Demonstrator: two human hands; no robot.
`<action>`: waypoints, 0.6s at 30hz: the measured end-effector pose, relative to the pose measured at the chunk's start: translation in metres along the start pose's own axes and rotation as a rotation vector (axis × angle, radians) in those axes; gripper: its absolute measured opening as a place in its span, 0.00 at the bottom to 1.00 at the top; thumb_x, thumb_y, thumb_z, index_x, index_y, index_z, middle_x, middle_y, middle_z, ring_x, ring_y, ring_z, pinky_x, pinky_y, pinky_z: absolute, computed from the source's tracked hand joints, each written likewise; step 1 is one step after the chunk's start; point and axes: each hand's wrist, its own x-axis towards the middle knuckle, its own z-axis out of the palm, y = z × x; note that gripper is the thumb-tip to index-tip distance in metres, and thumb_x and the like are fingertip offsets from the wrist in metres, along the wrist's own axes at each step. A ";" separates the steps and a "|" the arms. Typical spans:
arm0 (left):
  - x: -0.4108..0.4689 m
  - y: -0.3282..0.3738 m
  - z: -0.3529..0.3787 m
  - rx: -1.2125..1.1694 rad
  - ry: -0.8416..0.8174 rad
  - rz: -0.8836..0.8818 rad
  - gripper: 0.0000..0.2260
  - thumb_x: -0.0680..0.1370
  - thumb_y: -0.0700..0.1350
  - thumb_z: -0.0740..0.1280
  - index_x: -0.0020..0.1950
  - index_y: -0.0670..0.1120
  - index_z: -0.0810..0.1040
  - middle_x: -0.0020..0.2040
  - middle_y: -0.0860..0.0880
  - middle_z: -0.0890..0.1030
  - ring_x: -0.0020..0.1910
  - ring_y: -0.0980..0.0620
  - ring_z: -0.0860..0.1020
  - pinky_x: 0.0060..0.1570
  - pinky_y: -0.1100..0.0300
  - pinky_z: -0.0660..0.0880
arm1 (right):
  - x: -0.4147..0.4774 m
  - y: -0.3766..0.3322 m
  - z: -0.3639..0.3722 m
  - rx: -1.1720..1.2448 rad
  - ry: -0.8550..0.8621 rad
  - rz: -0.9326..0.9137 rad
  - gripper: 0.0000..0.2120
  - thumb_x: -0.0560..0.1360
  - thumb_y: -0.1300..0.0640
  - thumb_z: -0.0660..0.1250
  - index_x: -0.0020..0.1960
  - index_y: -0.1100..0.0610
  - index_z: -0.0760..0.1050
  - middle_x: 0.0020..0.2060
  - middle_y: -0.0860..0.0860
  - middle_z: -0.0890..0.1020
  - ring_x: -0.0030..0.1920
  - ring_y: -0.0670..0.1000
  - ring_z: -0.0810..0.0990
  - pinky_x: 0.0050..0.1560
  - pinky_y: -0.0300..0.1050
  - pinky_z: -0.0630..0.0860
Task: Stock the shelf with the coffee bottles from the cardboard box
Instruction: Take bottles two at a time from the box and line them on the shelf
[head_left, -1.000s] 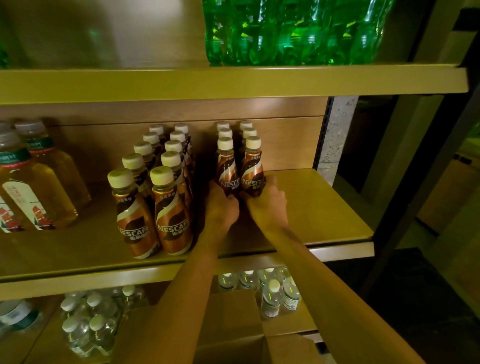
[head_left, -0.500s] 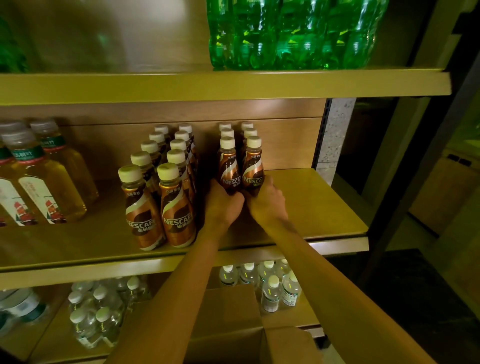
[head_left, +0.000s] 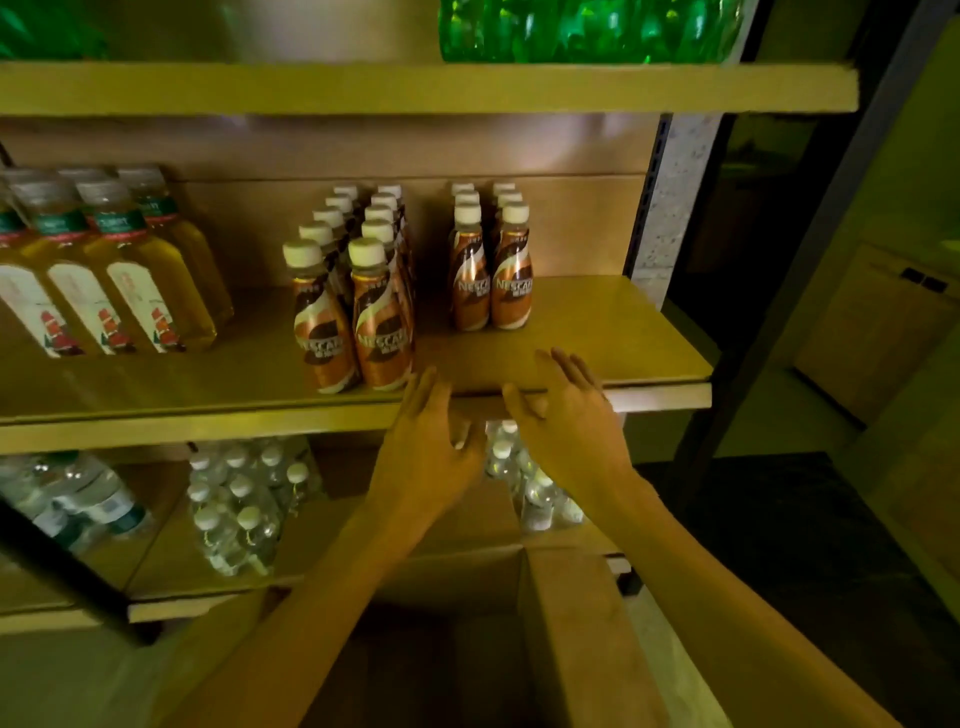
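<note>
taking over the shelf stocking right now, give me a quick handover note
Left hand: open, holds nothing, in front of the wooden middle shelf edge.
Right hand: open, empty, beside it.
Done: brown cream-capped Nescafe coffee bottles stand upright on that shelf in two double rows, the left group reaching near the edge, the right group ending further back.
Left: bare shelf in front of the right group can take more. The brown cardboard box sits below the hands; its inside is too dark to judge.
</note>
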 end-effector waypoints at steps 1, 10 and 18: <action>-0.013 -0.008 0.000 0.008 -0.010 0.007 0.30 0.79 0.53 0.65 0.78 0.49 0.60 0.80 0.50 0.56 0.78 0.47 0.56 0.71 0.48 0.64 | -0.011 0.001 0.005 -0.011 -0.009 -0.014 0.31 0.81 0.41 0.59 0.78 0.56 0.61 0.77 0.55 0.63 0.79 0.56 0.55 0.78 0.55 0.55; -0.124 -0.097 0.029 0.090 -0.191 -0.176 0.30 0.80 0.52 0.64 0.80 0.47 0.57 0.80 0.48 0.56 0.79 0.49 0.50 0.72 0.49 0.62 | -0.105 0.008 0.077 -0.030 -0.282 -0.036 0.29 0.82 0.42 0.56 0.79 0.52 0.56 0.78 0.48 0.58 0.79 0.52 0.51 0.77 0.51 0.55; -0.173 -0.199 0.060 0.294 -0.652 -0.364 0.29 0.82 0.51 0.61 0.80 0.47 0.55 0.80 0.48 0.55 0.79 0.47 0.52 0.74 0.51 0.58 | -0.161 0.047 0.179 -0.100 -0.753 0.008 0.30 0.82 0.46 0.60 0.80 0.54 0.56 0.79 0.53 0.58 0.79 0.55 0.52 0.78 0.53 0.52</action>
